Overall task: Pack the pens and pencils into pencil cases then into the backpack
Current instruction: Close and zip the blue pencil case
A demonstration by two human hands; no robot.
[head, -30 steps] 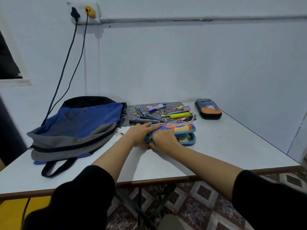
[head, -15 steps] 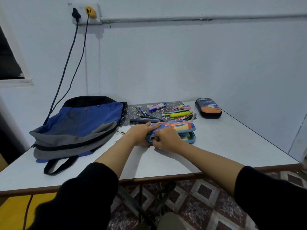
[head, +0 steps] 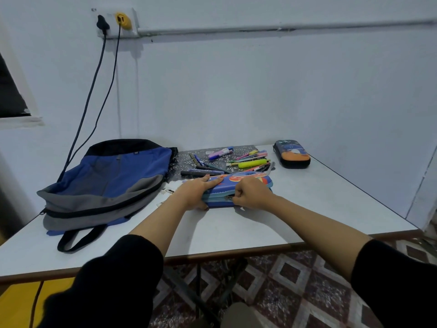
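Pens (head: 246, 162) just behind blue case (head: 246, 179) — backpack (head: 113, 176) left (dark case (head: 292, 154) right).

- No word, number or brand can be read anywhere on the table or the wall.
- Backpack (head: 113, 176): a small dark tag (head: 136, 152) sits on the blue panel, too small to read.
- Purple-and-white marker (head: 221, 153): there is dark print on the white barrel (blurred to a smear), not legible.
- Blue pencil case (head: 246, 179): the lid carries a red, orange and yellow picture; no letters can be made out.
- Dark pencil case (head: 292, 153): the lid shows orange and pale shapes, with a pale green mark at the far end that may be lettering; I cannot tell.
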